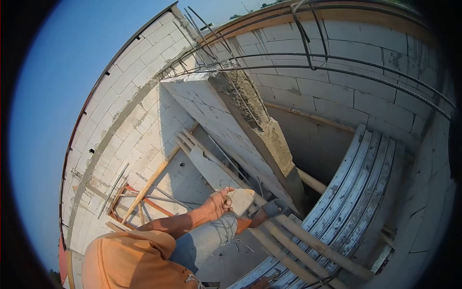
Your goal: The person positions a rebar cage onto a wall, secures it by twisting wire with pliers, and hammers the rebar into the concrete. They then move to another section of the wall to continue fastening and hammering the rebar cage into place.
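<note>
My left hand (219,204) reaches out from the orange sleeve above my bent knee, its fingers curled together in a pinch. Whatever is between them is too small to make out; faint thin strands, like wire, show near it and over the grey trouser leg (204,241). Just beyond the fingers is the end of a pale flat board (242,198). At the bottom edge, my right hand (261,283) shows only in part, closed beside a small dark metal tool end (275,275). Most of that hand is cut off. My foot in a grey shoe (274,208) rests on the poles.
Round wooden poles (315,245) cross over corrugated metal sheets (337,197). A rough concrete column (269,139) joins a block wall (216,106). Bent rebar (365,62) runs overhead. An orange metal frame (118,200) stands lower left. A deep shadowed gap opens behind the column.
</note>
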`<state>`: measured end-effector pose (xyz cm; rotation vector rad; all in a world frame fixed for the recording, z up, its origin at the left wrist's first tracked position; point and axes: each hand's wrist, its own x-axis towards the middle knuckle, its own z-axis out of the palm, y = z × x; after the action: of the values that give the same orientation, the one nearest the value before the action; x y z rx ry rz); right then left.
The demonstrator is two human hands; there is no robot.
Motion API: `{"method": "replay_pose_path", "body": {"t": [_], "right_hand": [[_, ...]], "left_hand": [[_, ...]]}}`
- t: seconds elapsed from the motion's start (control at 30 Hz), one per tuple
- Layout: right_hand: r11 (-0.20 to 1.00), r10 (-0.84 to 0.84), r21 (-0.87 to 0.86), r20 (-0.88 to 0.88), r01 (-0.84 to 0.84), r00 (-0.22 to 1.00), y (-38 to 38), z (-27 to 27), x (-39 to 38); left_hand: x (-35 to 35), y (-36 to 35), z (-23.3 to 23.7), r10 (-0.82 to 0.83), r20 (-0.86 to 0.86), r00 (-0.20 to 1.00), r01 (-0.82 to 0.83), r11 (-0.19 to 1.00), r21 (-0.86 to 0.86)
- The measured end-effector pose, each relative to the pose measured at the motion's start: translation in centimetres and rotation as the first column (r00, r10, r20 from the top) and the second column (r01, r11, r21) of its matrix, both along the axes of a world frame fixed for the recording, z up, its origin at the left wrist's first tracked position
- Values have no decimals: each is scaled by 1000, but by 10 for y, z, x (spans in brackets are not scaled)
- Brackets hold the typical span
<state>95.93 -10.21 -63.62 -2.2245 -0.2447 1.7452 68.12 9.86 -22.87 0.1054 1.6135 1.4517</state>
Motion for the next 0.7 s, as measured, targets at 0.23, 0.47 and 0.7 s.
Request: {"method": "replay_pose_path", "body": {"t": [0.23, 0.47, 0.7], "right_hand": [[961, -231, 114, -170, 252, 958, 53, 161, 64], [975, 90, 207, -59, -76, 994, 97, 317, 122], [833, 356, 471, -54, -291, 933, 181, 462, 121]], "left_hand": [[-85, 39, 208, 175, -378, 909, -27, 930, 366], [-152, 69, 302, 165, -636, 754, 84, 936, 342], [-204, 175, 272, 48, -868, 495, 288, 933, 216]]}}
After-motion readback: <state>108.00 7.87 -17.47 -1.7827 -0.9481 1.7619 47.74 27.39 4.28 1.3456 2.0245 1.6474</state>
